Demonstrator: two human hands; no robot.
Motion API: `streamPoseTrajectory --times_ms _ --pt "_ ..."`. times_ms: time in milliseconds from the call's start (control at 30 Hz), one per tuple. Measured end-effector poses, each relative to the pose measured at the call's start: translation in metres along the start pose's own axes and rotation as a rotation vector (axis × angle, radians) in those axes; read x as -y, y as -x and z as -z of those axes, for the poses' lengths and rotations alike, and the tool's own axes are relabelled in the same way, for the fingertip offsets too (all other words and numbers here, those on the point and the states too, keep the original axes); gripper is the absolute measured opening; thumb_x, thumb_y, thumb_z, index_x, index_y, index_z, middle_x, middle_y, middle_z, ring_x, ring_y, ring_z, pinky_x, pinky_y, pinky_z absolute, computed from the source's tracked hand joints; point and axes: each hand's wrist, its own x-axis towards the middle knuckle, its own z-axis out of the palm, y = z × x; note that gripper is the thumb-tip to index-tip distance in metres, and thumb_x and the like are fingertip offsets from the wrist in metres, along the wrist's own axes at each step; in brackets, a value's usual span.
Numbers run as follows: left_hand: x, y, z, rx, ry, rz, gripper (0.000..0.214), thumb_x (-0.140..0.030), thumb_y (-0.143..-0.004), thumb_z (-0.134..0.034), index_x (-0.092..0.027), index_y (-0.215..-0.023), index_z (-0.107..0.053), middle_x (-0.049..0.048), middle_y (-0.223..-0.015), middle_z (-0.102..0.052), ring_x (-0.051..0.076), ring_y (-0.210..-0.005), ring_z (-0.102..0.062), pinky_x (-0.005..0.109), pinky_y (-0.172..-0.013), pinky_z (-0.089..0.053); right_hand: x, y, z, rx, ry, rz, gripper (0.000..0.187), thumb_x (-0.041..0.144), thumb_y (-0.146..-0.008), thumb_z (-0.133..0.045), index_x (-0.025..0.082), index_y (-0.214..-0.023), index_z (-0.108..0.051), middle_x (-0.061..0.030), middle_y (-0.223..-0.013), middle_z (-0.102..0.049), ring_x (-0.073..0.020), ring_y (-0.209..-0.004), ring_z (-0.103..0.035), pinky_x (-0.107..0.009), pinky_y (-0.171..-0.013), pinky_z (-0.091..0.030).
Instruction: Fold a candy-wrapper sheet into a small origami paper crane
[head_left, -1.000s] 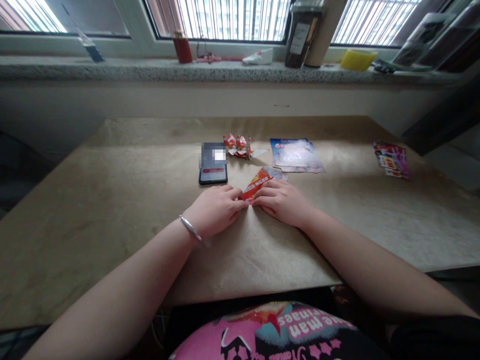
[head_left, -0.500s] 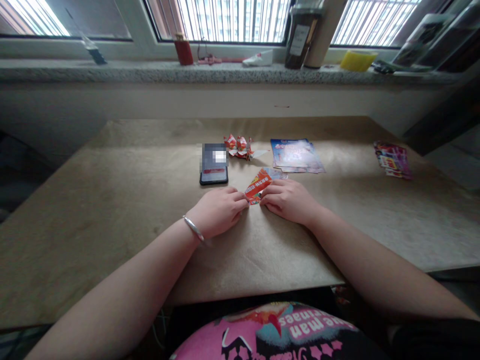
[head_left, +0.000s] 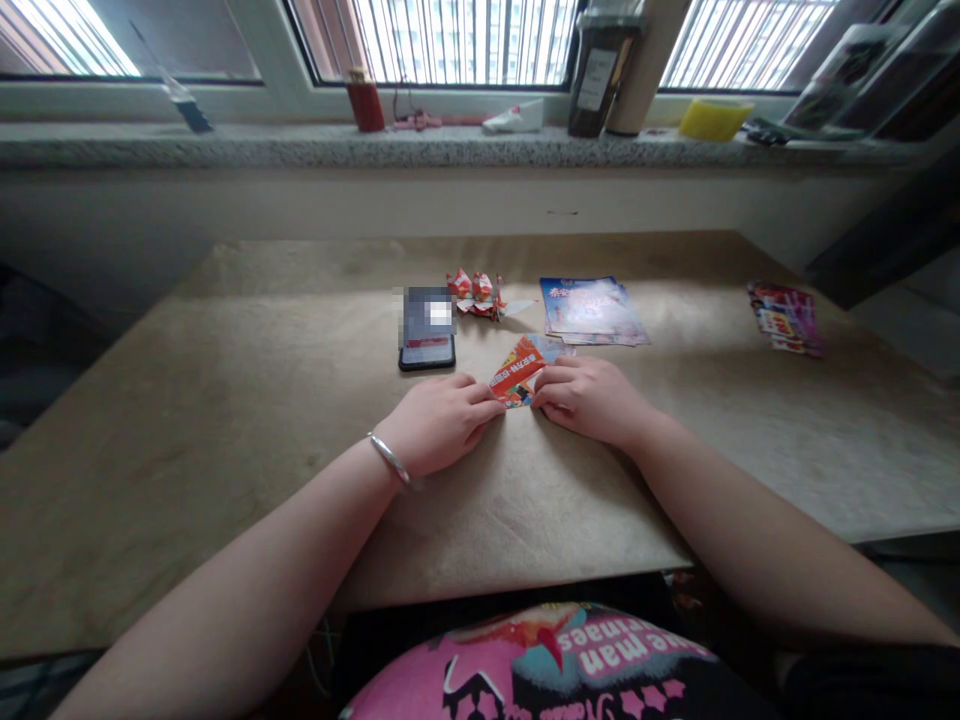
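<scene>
A folded piece of printed paper (head_left: 520, 368), orange with white lettering and a bluish part at its far right, lies on the table between my hands. My left hand (head_left: 442, 418), with a silver bangle at the wrist, has its fingers closed at the paper's near left corner. On the opposite side, my right hand (head_left: 592, 398) pinches the paper's right edge. Both thumbs are mostly hidden. Just beyond my left hand lies a phone (head_left: 427, 356), its screen partly blurred. Red and white folded paper pieces (head_left: 478, 292) stand behind it.
A stack of blue printed sheets (head_left: 592, 310) lies beyond my right hand. More colourful printed papers (head_left: 786, 320) are at the table's far right. Along the granite windowsill (head_left: 285, 150) stand a red bottle (head_left: 365, 105), a dark container (head_left: 592, 80) and a yellow roll (head_left: 715, 120).
My right hand has slid slightly to the right along the paper, so more of its printed face shows. The left fingertips have shifted a little to the right.
</scene>
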Motion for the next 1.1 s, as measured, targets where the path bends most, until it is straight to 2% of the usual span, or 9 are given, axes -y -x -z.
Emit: streamPoseTrajectory --times_ms 167,433,533,667,733,833,1100 --pt "0.0 0.0 0.001 -0.001 -0.021 0.0 0.03 -0.018 -0.088 -0.044 -0.022 -0.111 -0.062 0.0051 -0.108 -0.064 0.018 -0.094 -0.056 0.032 -0.081 -0.049 -0.004 0.004 0.002 0.01 -0.008 -0.02 0.018 0.018 -0.083 -0.054 0.022 -0.076 -0.07 -0.0023 -0.085 -0.069 -0.0175 -0.081 -0.056 -0.029 -0.071 -0.042" --pt "-0.004 0.003 0.015 0.041 -0.159 0.094 0.02 -0.018 -0.083 -0.048 -0.02 -0.092 -0.066 0.0047 -0.088 -0.066 0.02 -0.081 -0.058 0.033 -0.068 -0.046 0.002 -0.004 -0.008 -0.061 -0.095 0.022 0.022 0.019 -0.088 -0.049 0.02 -0.083 -0.07 -0.0038 -0.089 -0.069 -0.0173 -0.082 -0.054 -0.029 -0.074 -0.044" --pt "-0.003 0.004 0.015 0.022 -0.192 0.131 0.018 -0.019 -0.084 -0.049 -0.019 -0.092 -0.065 0.0043 -0.082 -0.064 0.021 -0.078 -0.058 0.034 -0.069 -0.046 0.006 -0.007 -0.009 -0.054 -0.088 0.021 0.023 0.02 -0.088 -0.049 0.021 -0.083 -0.071 -0.0037 -0.087 -0.069 -0.0169 -0.079 -0.054 -0.029 -0.073 -0.043" --pt "0.0 0.002 0.002 -0.045 -0.154 0.065 0.024 -0.024 -0.088 -0.048 -0.025 -0.107 -0.063 0.0048 -0.094 -0.064 0.021 -0.086 -0.057 0.035 -0.073 -0.047 0.007 -0.006 -0.01 -0.043 -0.089 -0.004 0.022 0.021 -0.089 -0.049 0.022 -0.085 -0.07 -0.0033 -0.088 -0.069 -0.017 -0.081 -0.054 -0.03 -0.076 -0.041" --pt "0.002 -0.001 -0.005 -0.072 -0.105 0.022 0.027 -0.023 -0.091 -0.044 -0.023 -0.11 -0.062 0.0061 -0.104 -0.064 0.021 -0.093 -0.057 0.035 -0.079 -0.048 0.007 -0.006 -0.009 -0.045 -0.076 -0.006 0.022 0.022 -0.089 -0.048 0.024 -0.086 -0.07 -0.0029 -0.089 -0.069 -0.0175 -0.083 -0.054 -0.032 -0.078 -0.04" --pt "0.004 -0.003 -0.012 -0.089 -0.008 -0.023 0.028 -0.02 -0.089 -0.046 -0.017 -0.113 -0.06 0.0073 -0.116 -0.061 0.021 -0.108 -0.053 0.036 -0.095 -0.045 0.006 -0.007 -0.008 -0.03 -0.043 0.009 0.023 0.025 -0.09 -0.047 0.024 -0.087 -0.07 -0.0028 -0.088 -0.068 -0.0176 -0.082 -0.053 -0.032 -0.078 -0.039" --pt "0.006 -0.001 -0.013 -0.064 0.07 -0.027 0.031 -0.02 -0.088 -0.049 -0.021 -0.117 -0.059 0.0059 -0.12 -0.06 0.021 -0.106 -0.055 0.036 -0.091 -0.05 0.005 -0.006 -0.004 0.024 -0.04 -0.034 0.021 0.02 -0.086 -0.048 0.022 -0.08 -0.069 -0.0033 -0.089 -0.067 -0.0179 -0.086 -0.053 -0.028 -0.075 -0.041"
